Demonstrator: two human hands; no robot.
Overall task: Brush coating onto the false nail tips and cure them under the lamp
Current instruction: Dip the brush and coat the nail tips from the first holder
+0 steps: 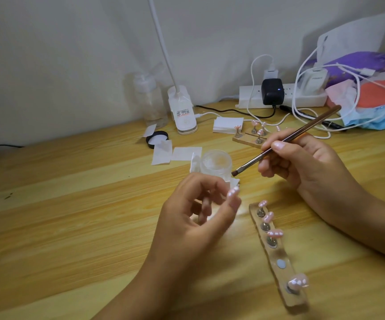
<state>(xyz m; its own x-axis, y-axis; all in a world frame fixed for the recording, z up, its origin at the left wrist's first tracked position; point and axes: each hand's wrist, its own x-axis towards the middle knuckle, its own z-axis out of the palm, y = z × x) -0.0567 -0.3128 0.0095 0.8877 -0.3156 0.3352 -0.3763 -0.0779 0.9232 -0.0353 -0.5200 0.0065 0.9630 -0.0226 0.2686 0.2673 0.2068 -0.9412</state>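
Pinching one pink false nail tip (233,192) between thumb and fingertips of the left hand (198,211), other fingers curled in loosely, just in front of the glass jar (215,163). Hard to tell whether mounted on a little peg or not, with the fingers in the way.

Gripping the brush (286,140) pen-style in the right hand (307,165), handle angled up and back to the right, flat bristles pointed down-left, hovering just beside the jar and near the held tip, not touching either.

Got a clear holder strip (279,252) lying on the wooden table (71,204) just right of the left hand, running toward the near edge. Counting four more pink tips (275,233) on it, up on metal pegs: three bunched at the far end, one at the near end, plus a bare round spot (281,264) in between.

Further back: a small wooden holder (244,140) with a few more tips on pegs, a stack of white pads (227,124), loose white wipes (164,152), a black lid (157,138), a clear bottle (150,100) and a white gooseneck lamp (184,112) near the wall. Off to the right, a power strip (249,97) loaded with chargers and tangled white cables.
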